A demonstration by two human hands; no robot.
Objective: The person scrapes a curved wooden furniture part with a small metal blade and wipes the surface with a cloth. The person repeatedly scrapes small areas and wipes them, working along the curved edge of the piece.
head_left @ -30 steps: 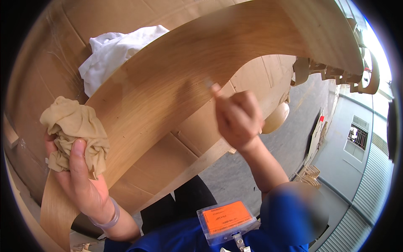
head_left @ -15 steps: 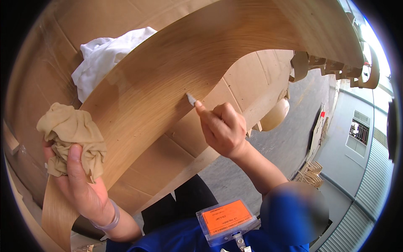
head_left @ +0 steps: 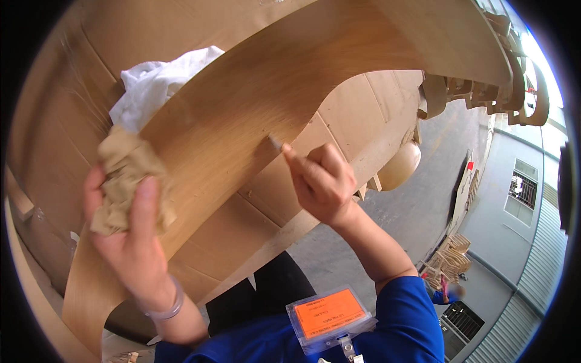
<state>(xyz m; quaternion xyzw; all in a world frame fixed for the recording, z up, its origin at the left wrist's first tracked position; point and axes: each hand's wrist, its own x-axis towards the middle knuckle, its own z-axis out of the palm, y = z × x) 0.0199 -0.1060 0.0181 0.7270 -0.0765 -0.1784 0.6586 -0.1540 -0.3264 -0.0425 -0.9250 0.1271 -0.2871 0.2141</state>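
A long, curved piece of bent plywood (head_left: pixel 242 103) sweeps from the lower left to the upper right. My right hand (head_left: pixel 324 181) is closed in a pinch around a small, pointed grey blade (head_left: pixel 275 143). The blade's tip meets the wood, or nearly so, by its inner edge, where small dark specks show; its handle is hidden in my fingers. In my left hand (head_left: pixel 142 254) is a bunched tan cloth (head_left: pixel 130 181), thumb across its front. The cloth is slightly blurred and hangs over the left part of the plywood.
Brown cardboard (head_left: pixel 224 224) lies beneath the plywood. Behind it is a crumpled white cloth (head_left: pixel 160 78). More bent wooden parts (head_left: pixel 478 94) stand at the upper right, a rounded wooden piece (head_left: pixel 399 166) below them. Farther right, another person (head_left: pixel 445 296) is near stacked wooden frames (head_left: pixel 449 257).
My left hand has moved right and inward with the tan cloth, over the plywood. My right hand and the blade stay almost in place. The other person has come into view at the right.
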